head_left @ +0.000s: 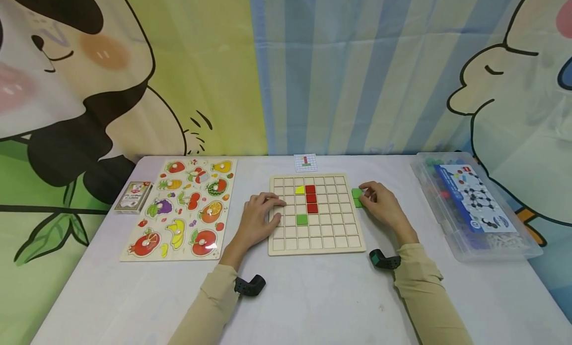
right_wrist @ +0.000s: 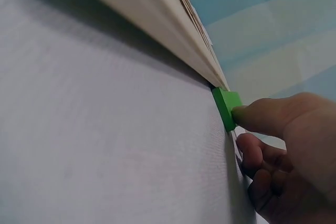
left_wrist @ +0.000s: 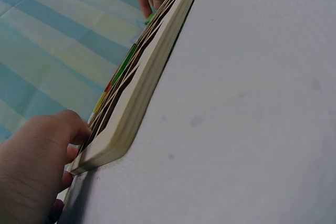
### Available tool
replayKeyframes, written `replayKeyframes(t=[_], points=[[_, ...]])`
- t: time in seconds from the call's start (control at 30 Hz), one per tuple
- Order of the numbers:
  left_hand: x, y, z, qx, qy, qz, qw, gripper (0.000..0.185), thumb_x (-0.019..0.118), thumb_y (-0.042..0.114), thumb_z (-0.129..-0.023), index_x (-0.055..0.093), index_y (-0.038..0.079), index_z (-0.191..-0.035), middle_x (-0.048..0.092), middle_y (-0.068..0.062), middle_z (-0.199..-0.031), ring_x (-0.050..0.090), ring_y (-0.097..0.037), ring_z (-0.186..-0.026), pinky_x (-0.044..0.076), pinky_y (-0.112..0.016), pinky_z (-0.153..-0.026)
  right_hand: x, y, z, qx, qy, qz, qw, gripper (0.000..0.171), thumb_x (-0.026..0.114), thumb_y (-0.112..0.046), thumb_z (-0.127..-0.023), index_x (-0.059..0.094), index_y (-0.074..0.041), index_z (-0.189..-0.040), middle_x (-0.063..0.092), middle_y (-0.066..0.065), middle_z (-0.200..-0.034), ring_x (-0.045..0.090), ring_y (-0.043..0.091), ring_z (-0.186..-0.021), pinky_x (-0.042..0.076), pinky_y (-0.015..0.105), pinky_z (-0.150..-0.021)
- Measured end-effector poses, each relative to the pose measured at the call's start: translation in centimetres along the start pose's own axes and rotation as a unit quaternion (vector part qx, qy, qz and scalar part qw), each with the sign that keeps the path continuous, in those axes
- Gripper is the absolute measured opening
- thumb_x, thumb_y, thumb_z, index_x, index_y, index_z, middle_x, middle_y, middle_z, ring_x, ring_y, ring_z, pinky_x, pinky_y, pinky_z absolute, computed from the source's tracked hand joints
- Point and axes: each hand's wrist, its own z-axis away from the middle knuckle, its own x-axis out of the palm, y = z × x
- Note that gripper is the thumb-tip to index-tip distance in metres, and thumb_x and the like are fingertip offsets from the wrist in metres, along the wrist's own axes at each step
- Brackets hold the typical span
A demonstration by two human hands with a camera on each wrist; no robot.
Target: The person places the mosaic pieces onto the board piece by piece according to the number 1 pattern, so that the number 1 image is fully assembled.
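Right grip pinches green tiles; left grip flat on board; three red tiles.

One grid board, bearing three red tiles, one yellow tile and one green tile; apparently two green tiles beside it. One fruit puzzle, one card box, one plastic case, one pattern card.

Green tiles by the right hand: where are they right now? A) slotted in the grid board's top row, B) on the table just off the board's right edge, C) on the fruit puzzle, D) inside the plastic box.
B: the green tiles lie on the table beside the grid board, outside its right edge, with the right hand pinching them.
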Motion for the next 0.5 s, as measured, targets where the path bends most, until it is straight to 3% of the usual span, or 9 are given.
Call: replayKeyframes(t=[0.5], points=[[-0.05,0.14,0.0,0.002,0.003,0.002,1.0,0.025,0.064,0.019,-0.084,0.068,0.023,-0.108,0.057,-0.001,-0.121,0.047,-0.024,-0.107,0.037,-0.045,-0.087,-0.34,-0.05,0.28,0.014,0.007,-0.034,0.999,0.02,0.058,-0.016,-0.092,0.054,-0.003,-0.107,0.06,0.015,-0.095,0.053,0.021,-0.078,0.042,0.027,-0.067]])
